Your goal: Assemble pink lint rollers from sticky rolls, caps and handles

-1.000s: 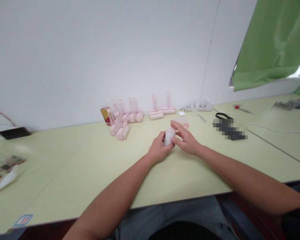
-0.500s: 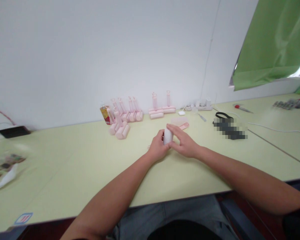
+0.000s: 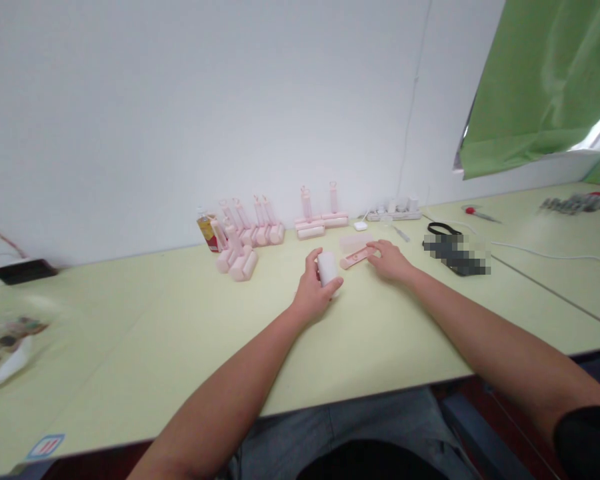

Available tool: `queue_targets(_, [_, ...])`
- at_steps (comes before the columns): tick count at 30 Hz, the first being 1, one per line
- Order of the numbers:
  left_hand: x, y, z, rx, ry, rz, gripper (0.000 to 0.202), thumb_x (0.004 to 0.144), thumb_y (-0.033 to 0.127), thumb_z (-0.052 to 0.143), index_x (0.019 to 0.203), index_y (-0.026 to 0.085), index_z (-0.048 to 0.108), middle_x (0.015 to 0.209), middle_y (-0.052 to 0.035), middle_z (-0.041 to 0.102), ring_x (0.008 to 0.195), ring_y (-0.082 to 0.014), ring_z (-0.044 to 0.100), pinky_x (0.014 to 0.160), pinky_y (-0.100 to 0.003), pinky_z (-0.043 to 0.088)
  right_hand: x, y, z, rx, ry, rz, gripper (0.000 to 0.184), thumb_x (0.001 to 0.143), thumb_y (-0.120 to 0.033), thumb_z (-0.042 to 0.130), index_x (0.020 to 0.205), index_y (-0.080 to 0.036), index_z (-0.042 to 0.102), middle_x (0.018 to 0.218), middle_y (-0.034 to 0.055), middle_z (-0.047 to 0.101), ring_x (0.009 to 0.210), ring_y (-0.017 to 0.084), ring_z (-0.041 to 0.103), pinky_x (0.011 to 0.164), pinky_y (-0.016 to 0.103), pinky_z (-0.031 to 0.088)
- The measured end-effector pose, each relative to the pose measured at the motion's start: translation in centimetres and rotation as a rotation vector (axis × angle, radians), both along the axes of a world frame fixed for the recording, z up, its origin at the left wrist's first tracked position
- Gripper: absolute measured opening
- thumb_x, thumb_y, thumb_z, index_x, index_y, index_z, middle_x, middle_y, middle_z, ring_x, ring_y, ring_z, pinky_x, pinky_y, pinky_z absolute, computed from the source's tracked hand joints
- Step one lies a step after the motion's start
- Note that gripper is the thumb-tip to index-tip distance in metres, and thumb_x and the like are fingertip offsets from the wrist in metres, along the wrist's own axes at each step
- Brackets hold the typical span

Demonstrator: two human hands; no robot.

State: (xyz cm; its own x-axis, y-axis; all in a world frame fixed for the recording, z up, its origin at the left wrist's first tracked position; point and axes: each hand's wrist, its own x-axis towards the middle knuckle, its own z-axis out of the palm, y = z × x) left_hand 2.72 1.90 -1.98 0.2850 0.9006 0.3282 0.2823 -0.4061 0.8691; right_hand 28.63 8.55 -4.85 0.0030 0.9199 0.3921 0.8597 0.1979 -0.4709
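Note:
My left hand (image 3: pixel 313 290) is closed around a white roll (image 3: pixel 328 268), which looks like a lint roller's sticky roll and leans slightly; thumb and fingers sit on either side of it. To its right, my right hand (image 3: pixel 391 261) has its fingers on the right end of a flat pink handle (image 3: pixel 355 258) lying on the table. Just behind that handle lies a pale pink translucent cover (image 3: pixel 354 242). Several pink lint rollers with white rolls (image 3: pixel 243 264) stand in a cluster at the back left. More pink rollers (image 3: pixel 322 223) rest against the wall.
Behind the hands stand a white power strip (image 3: pixel 394 216) and a small white charger case (image 3: pixel 361 227). A black strap (image 3: pixel 445 229) lies at the right, with a red-tipped tool (image 3: pixel 483 215) beyond it. A dark tablet-like object (image 3: pixel 24 271) is at the far left.
My right hand has left the white roll and moved right to the pink handle. My left hand still holds the roll, now tilted slightly left.

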Motion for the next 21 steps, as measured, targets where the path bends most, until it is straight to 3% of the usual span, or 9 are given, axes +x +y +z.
queue_targets(3, [-0.1,0.0,0.0,0.041,0.028,0.001,0.084,0.076,0.035,0.071,0.147,0.026,0.026,0.108,-0.0067,0.06,0.081,-0.0156,0.056,0.075,-0.03,0.048,-0.1,0.3,-0.8,-0.092,-0.056,0.009,0.041,0.084,-0.03,0.058,0.123,-0.018,0.064,0.123,0.014,0.065,0.115,0.029,0.057,0.102,0.039,0.039])
queue_targets(8, [-0.2,-0.2,0.2,0.07,0.07,-0.026,0.084,0.075,0.034,0.072,0.147,0.024,0.028,0.107,-0.0068,0.061,0.086,-0.0171,0.058,0.083,-0.033,0.047,-0.9,0.0,-0.5,-0.028,-0.015,-0.007,0.032,0.085,-0.027,0.056,0.114,-0.019,0.068,0.113,0.0121,0.069,0.106,0.027,0.061,0.094,0.035,0.042])
queue_targets(14, [-0.1,-0.1,0.0,0.002,0.03,-0.02,0.087,0.075,0.037,0.071,0.148,0.025,0.026,0.105,-0.0064,0.062,0.079,-0.0153,0.057,0.075,-0.03,0.046,-1.3,0.0,0.0,0.222,0.173,0.037,0.019,0.085,-0.027,0.053,0.092,-0.019,0.068,0.096,0.0069,0.068,0.092,0.021,0.06,0.086,0.034,0.044])
queue_targets(17, [0.0,0.0,-0.1,-0.024,0.017,-0.021,0.086,0.075,0.037,0.072,0.148,0.024,0.026,0.102,-0.0056,0.062,0.075,-0.0139,0.056,0.071,-0.028,0.046,-1.8,-0.3,0.1,0.257,0.297,0.036,0.009,0.077,-0.025,0.056,0.078,-0.019,0.063,0.087,0.0048,0.063,0.077,0.018,0.057,0.075,0.031,0.045])
queue_targets(21, [0.1,0.0,-0.2,-0.042,0.013,-0.041,0.086,0.075,0.037,0.072,0.147,0.024,0.026,0.101,-0.0051,0.062,0.073,-0.0129,0.056,0.068,-0.026,0.045,-2.6,-0.6,0.1,0.243,0.468,0.08,0.005,0.068,-0.02,0.054,0.073,-0.02,0.058,0.09,0.0047,0.062,0.075,0.017,0.055,0.071,0.03,0.046])
